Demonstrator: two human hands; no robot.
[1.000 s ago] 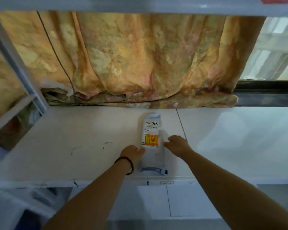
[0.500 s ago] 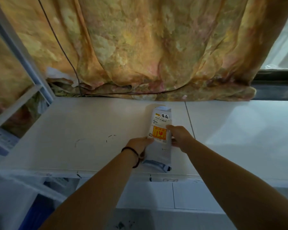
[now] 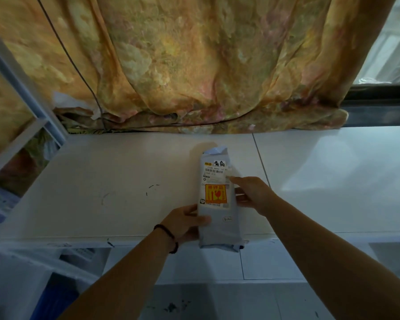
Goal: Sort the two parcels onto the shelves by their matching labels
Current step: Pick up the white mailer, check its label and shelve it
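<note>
One grey parcel [image 3: 217, 218] with a white shipping label and an orange fragile sticker is on the white shelf board [image 3: 116, 188], its near end hanging over the front edge. My left hand [image 3: 185, 224] grips its lower left side, thumb on top. My right hand [image 3: 252, 195] holds its right edge, fingers stretched along the label. A second parcel is not in view.
A yellow flowered curtain [image 3: 194, 65] hangs behind the shelf and bunches on its back edge. A white upright post [image 3: 26, 88] stands at the left. A window frame [image 3: 379, 95] is at the back right. Below the shelf lies tiled floor [image 3: 217, 301].
Both hands have closed around the parcel and tilted its far end up. It has slid towards me, so its near end now overhangs the shelf's front edge.
</note>
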